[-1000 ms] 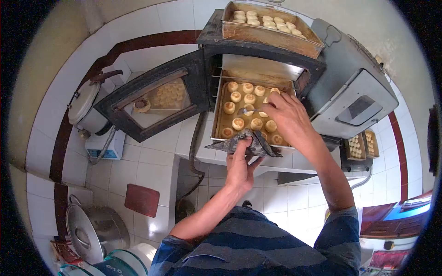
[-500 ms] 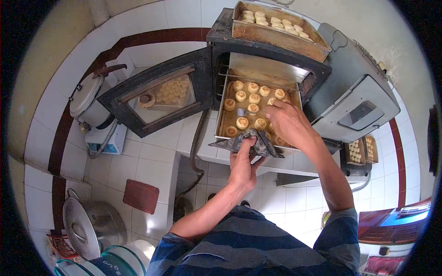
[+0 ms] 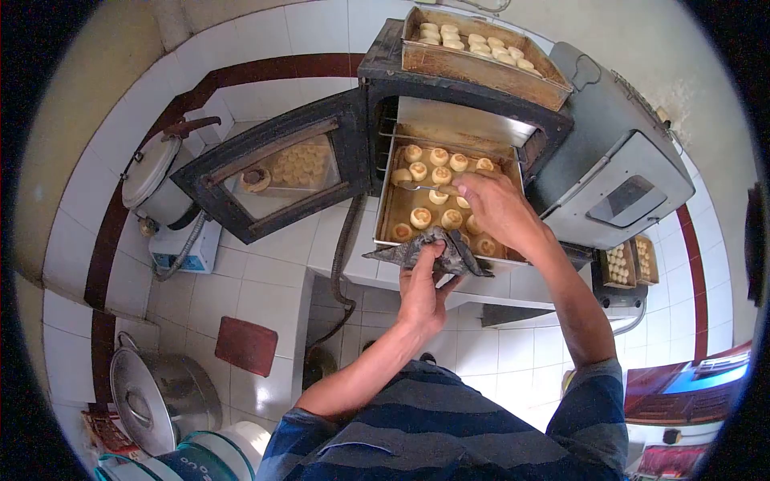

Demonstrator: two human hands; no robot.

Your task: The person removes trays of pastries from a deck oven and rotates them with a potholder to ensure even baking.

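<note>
My right hand [image 3: 499, 210] is closed around the handle of a small metal spatula [image 3: 429, 188], its head at a bun [image 3: 401, 178] on the left side of the baking tray. This bun shows its pale side and looks tipped. Several round buns with browned tops [image 3: 421, 217] stand in rows in the baking tray [image 3: 382, 224], which sticks partly out of the open oven. My left hand [image 3: 423, 284] grips a dark, crumpled cloth [image 3: 433, 250] at the tray's front edge. The cloth and my right hand hide some of the buns.
The oven door [image 3: 273, 164] hangs open at the left. A tray of pale buns [image 3: 485, 68] rests on the oven top. Another metal oven [image 3: 618, 180] stands at the right, with small trays [image 3: 618, 266] below it. A large pot [image 3: 160, 393] stands at lower left.
The spatula has moved left and slightly up, from the middle rows to the left-side bun, which now appears tipped. My right hand has shifted left with it. My left hand stays at the tray's front.
</note>
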